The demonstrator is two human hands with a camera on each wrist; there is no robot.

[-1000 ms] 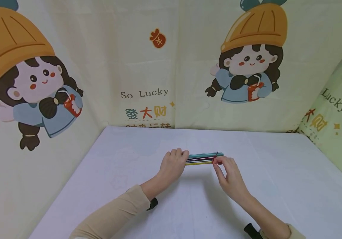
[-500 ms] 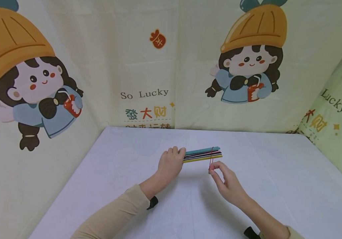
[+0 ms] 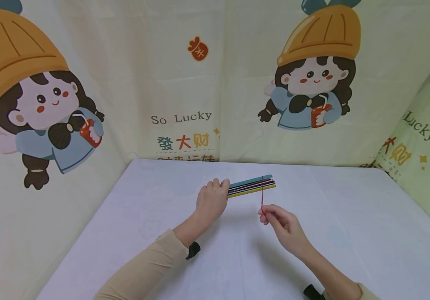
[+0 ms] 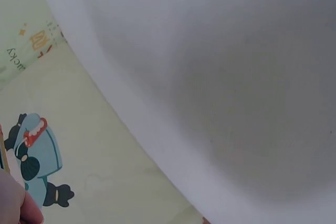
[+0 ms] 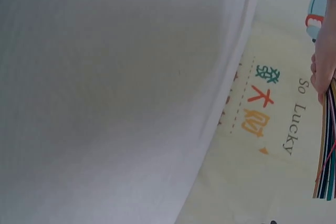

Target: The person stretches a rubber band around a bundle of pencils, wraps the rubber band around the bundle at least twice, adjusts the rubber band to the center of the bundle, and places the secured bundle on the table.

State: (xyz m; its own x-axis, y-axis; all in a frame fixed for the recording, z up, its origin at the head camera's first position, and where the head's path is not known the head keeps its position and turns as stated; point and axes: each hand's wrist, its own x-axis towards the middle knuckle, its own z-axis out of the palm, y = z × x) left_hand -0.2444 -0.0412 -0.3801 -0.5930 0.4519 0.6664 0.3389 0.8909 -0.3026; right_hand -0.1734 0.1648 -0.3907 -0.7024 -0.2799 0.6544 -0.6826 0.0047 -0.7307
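A bundle of thin coloured sticks (image 3: 250, 186), teal, black, dark red and yellow, is held above the table, its free end pointing right and tilted slightly up. My left hand (image 3: 212, 202) grips its left end, fingers wrapped over it. Around the bundle near the free end runs a thin red band (image 3: 262, 195), drawn taut downward. My right hand (image 3: 287, 229) pinches the band's lower end between thumb and fingers, apart from the sticks. The right wrist view shows the sticks (image 5: 327, 150) at its right edge. Only part of my left hand (image 4: 18, 205) appears in the left wrist view.
A white-covered table (image 3: 162, 200) spreads beneath both hands. Behind it hangs a cream curtain (image 3: 245, 91) printed with cartoon figures and lettering, continuing along the left and right sides. Black straps or mounts sit near both wrists.
My left hand has raised the bundle and shifted it slightly left. My right hand has moved down and left from the sticks, stretching the red band below them.
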